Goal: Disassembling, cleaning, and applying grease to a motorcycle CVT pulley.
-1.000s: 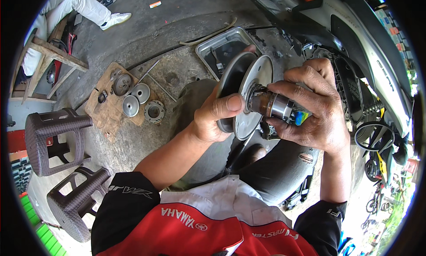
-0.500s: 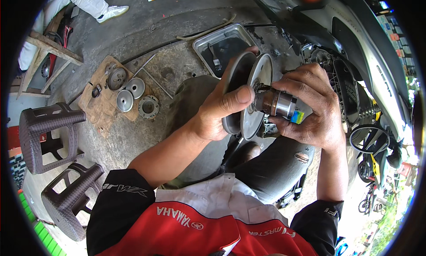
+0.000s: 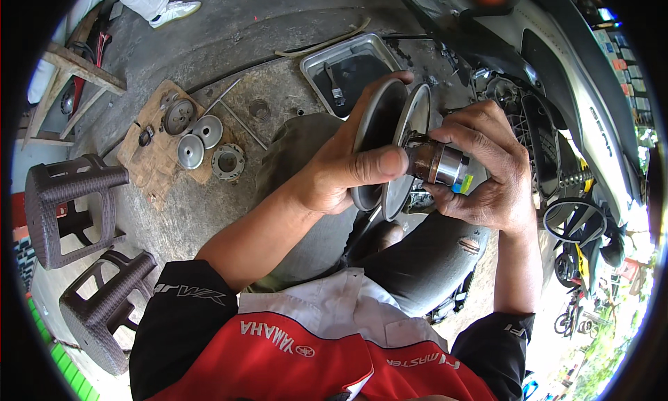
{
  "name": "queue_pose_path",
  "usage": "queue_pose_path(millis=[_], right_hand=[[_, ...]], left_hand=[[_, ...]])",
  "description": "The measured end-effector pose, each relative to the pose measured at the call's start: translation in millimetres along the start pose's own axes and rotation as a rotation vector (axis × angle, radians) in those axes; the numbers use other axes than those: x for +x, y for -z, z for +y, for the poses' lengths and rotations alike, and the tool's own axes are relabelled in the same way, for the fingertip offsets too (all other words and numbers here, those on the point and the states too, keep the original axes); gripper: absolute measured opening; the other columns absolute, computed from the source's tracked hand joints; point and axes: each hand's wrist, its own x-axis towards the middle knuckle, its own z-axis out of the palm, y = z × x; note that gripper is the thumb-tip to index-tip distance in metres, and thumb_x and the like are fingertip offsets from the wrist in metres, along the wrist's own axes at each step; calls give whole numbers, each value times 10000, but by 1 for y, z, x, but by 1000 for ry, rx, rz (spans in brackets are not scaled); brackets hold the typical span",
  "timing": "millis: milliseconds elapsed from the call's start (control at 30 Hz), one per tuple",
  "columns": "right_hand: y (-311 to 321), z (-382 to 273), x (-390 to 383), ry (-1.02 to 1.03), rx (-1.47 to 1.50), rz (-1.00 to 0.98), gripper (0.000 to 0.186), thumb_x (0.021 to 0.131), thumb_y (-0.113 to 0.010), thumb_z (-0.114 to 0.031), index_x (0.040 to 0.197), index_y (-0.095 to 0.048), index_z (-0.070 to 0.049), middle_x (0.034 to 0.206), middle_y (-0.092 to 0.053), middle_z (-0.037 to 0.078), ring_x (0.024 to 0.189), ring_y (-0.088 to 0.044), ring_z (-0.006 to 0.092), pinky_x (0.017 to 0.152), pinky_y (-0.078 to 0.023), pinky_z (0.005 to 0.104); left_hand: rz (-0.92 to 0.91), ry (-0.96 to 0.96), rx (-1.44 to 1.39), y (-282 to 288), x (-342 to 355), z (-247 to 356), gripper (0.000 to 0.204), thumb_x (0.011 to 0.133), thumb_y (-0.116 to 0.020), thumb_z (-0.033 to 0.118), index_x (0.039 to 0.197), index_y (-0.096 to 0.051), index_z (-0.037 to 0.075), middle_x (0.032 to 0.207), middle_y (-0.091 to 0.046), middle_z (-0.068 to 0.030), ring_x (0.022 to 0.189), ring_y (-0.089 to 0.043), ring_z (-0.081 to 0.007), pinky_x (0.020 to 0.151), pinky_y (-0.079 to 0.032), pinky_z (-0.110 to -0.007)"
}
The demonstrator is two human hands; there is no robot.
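A scooter belt pulley (image 3: 398, 191), two grey metal discs with a gap between them, is held on edge above my knees. My left hand (image 3: 341, 168) is closed round it, thumb across the near disc by the hub and fingers behind the far disc. On the hub's right side sits a shiny metal sleeve (image 3: 447, 166), its inner end dark with grease. My right hand (image 3: 490, 171) grips this sleeve between thumb and fingers. A small green and blue patch (image 3: 465, 185) shows beside the sleeve; I cannot tell what it is.
Left on the floor, cardboard (image 3: 148, 166) bears a round drum (image 3: 180, 116) and metal cups (image 3: 207, 132), beside a holed ring (image 3: 228, 162). Ahead lies a metal tray (image 3: 307, 73) with a brush (image 3: 335, 86). Stools (image 3: 73, 170) stand left, a scooter (image 3: 557, 60) right. Another person's shoe (image 3: 175, 13) shows far left.
The pulley and my left thumb have shifted slightly to the right. My right hand keeps its grip on the sleeve. The surroundings have slid a little left and up in the view.
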Motion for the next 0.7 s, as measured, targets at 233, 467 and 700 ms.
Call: queue_pose_path(millis=[233,467,700], right_hand=[[-2,2,-5,11,-71,25,587,481,-836,-95,1061,-754,-51,994,-708,86,943,-639,288,868,-504,427],[4,3,-1,8,-29,61,574,479,-814,-159,1040,-756,-46,998,-724,100,940,-644,291,882,-508,421],[4,-7,-3,24,-23,62,574,484,-817,-139,1046,-757,-41,987,-716,99,935,-637,298,873,-503,429]], left_hand=[[22,38,-57,-3,3,-4,921,975,-651,489,1641,-187,55,1593,-392,-148,1454,-428,-245,1180,-385,-408],[-64,201,-268,7,-2,12,982,790,-719,248,1630,-242,71,1520,-468,-135,1407,-468,-268,1185,-370,-412],[-32,178,-61,-1,-10,16,1146,638,-764,219,1619,-180,119,1430,-465,-114,1388,-454,-262,1150,-390,-419]])
